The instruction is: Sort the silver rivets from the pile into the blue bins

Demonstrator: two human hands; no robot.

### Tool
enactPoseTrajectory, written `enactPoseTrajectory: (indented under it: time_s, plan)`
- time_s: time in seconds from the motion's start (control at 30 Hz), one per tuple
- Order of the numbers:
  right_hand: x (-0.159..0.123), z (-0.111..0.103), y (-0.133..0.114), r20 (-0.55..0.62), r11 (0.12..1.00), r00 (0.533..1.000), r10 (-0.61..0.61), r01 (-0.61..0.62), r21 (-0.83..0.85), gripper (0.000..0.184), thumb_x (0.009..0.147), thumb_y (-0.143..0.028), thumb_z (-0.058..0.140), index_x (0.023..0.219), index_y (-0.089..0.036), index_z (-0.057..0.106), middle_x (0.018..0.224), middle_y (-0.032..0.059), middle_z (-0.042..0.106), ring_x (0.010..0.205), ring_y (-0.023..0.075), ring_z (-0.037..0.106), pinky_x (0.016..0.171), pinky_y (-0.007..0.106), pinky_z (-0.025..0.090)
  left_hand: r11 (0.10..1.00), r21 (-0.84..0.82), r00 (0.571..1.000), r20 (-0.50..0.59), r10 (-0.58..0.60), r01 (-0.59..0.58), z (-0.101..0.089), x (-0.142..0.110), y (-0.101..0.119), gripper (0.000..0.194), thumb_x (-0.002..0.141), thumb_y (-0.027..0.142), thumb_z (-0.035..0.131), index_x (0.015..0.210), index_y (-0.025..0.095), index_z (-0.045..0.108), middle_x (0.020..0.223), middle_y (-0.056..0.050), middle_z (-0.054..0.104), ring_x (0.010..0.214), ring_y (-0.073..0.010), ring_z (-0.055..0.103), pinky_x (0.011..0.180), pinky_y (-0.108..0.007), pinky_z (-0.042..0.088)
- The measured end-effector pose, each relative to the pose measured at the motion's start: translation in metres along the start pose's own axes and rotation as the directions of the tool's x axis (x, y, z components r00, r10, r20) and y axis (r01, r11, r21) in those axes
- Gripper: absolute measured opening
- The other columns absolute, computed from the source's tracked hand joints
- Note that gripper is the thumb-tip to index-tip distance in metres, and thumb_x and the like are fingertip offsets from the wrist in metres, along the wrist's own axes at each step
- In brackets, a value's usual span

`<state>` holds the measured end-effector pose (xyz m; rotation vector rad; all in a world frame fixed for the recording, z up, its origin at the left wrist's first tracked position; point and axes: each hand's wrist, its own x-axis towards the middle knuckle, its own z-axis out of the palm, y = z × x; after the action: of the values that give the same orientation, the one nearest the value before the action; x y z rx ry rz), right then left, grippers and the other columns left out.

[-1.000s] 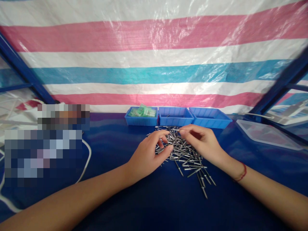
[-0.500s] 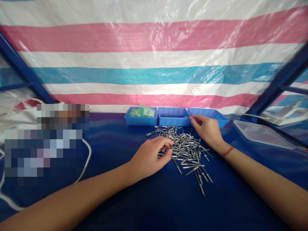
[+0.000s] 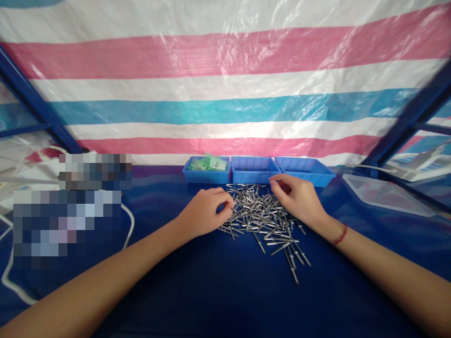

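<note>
A loose pile of silver pop rivets lies on the dark blue table. My left hand is at the pile's left edge, thumb and forefinger curled together at the rivets; whatever sits between the tips is too small to make out. Over the pile's upper right, just in front of the middle blue bin, is my right hand. Its thumb and forefinger are slightly apart, and no rivet shows between them. Inside the middle bin a thin rivet can be seen.
The left blue bin holds green-tinted plastic packets. A right blue bin adjoins the middle one. A translucent lid lies at right. A white cable and a blurred-out area are at left. Behind hangs a striped plastic sheet.
My right hand has drawn back from the middle bin toward the pile, and the rivet it held is out of its fingers. My left hand has shifted left and slightly away.
</note>
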<state>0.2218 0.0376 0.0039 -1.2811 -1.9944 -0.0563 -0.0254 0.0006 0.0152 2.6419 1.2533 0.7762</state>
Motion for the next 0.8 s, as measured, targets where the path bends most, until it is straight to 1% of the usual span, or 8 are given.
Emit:
enactPoseTrajectory:
  time_s: [0.1, 0.23, 0.37, 0.47, 0.57, 0.73, 0.8]
  plan:
    - [-0.004, 0.001, -0.010, 0.036, 0.997, 0.997, -0.073, 0.072, 0.036, 0.023, 0.086, -0.029, 0.048, 0.088, -0.017, 0.067, 0.069, 0.0025, 0.066, 0.057, 0.0146, 0.058, 0.056, 0.026, 0.042, 0.997, 0.060, 0.996, 0.085, 0.037, -0.042, -0.002, 0.000, 0.000, 0.012, 0.076, 0.015, 0.053, 0.071, 0.018, 0.063, 0.074, 0.002, 0.062, 0.070, -0.0133, 0.057, 0.067, -0.026, 0.036]
    - [-0.006, 0.001, -0.016, 0.063, 0.989, 0.991, -0.122, 0.116, 0.086, 0.023, 0.086, -0.028, 0.047, 0.086, -0.017, 0.067, 0.072, 0.0038, 0.068, 0.057, 0.0142, 0.058, 0.056, 0.026, 0.044, 0.996, 0.082, 0.988, 0.155, 0.012, -0.025, -0.003, -0.002, 0.005, 0.010, 0.077, 0.023, 0.056, 0.074, 0.020, 0.065, 0.074, 0.002, 0.062, 0.070, -0.0130, 0.058, 0.065, -0.026, 0.032]
    - [-0.007, 0.002, -0.017, 0.072, 0.983, 0.985, -0.156, 0.148, 0.106, 0.023, 0.086, -0.026, 0.047, 0.085, -0.017, 0.068, 0.074, 0.0042, 0.069, 0.057, 0.0140, 0.059, 0.057, 0.026, 0.045, 0.994, 0.108, 0.986, 0.166, 0.000, -0.018, -0.003, -0.003, 0.008, 0.016, 0.082, 0.030, 0.056, 0.077, 0.020, 0.066, 0.076, 0.002, 0.062, 0.074, -0.0142, 0.059, 0.063, -0.027, 0.031]
    - [-0.009, 0.003, -0.017, 0.090, 0.983, 0.984, -0.155, 0.145, 0.112, 0.021, 0.086, -0.026, 0.048, 0.085, -0.017, 0.068, 0.074, 0.0037, 0.069, 0.056, 0.0135, 0.059, 0.056, 0.026, 0.044, 0.989, 0.147, 0.986, 0.168, -0.016, -0.009, -0.001, -0.003, 0.011, 0.019, 0.085, 0.033, 0.055, 0.078, 0.020, 0.067, 0.079, 0.000, 0.064, 0.075, -0.0152, 0.059, 0.063, -0.027, 0.030]
    - [-0.010, 0.004, -0.017, 0.120, 0.983, 0.981, -0.154, 0.139, 0.123, 0.020, 0.086, -0.024, 0.049, 0.085, -0.017, 0.067, 0.075, 0.0036, 0.069, 0.057, 0.0137, 0.059, 0.056, 0.025, 0.044, 0.979, 0.201, 0.988, 0.147, -0.047, 0.017, 0.002, -0.004, 0.014, 0.019, 0.086, 0.034, 0.056, 0.080, 0.021, 0.068, 0.081, -0.001, 0.065, 0.076, -0.0166, 0.059, 0.064, -0.028, 0.028]
    - [-0.010, 0.005, -0.018, 0.158, 0.979, 0.974, -0.164, 0.141, 0.148, 0.019, 0.085, -0.023, 0.048, 0.083, -0.017, 0.067, 0.078, 0.0040, 0.070, 0.060, 0.0147, 0.061, 0.058, 0.026, 0.045, 0.971, 0.237, 0.987, 0.163, -0.018, -0.021, 0.003, -0.006, 0.017, 0.016, 0.087, 0.028, 0.054, 0.083, 0.023, 0.068, 0.081, 0.000, 0.065, 0.077, -0.0164, 0.059, 0.066, -0.029, 0.026]
    - [-0.010, 0.005, -0.019, 0.168, 0.978, 0.972, -0.167, 0.141, 0.156, 0.019, 0.085, -0.022, 0.048, 0.083, -0.018, 0.067, 0.081, 0.0044, 0.070, 0.062, 0.0152, 0.062, 0.059, 0.026, 0.045, 0.969, 0.247, 0.986, 0.165, -0.015, -0.027, 0.002, -0.006, 0.018, 0.018, 0.088, 0.025, 0.051, 0.083, 0.022, 0.068, 0.082, 0.000, 0.065, 0.079, -0.0164, 0.059, 0.067, -0.030, 0.026]
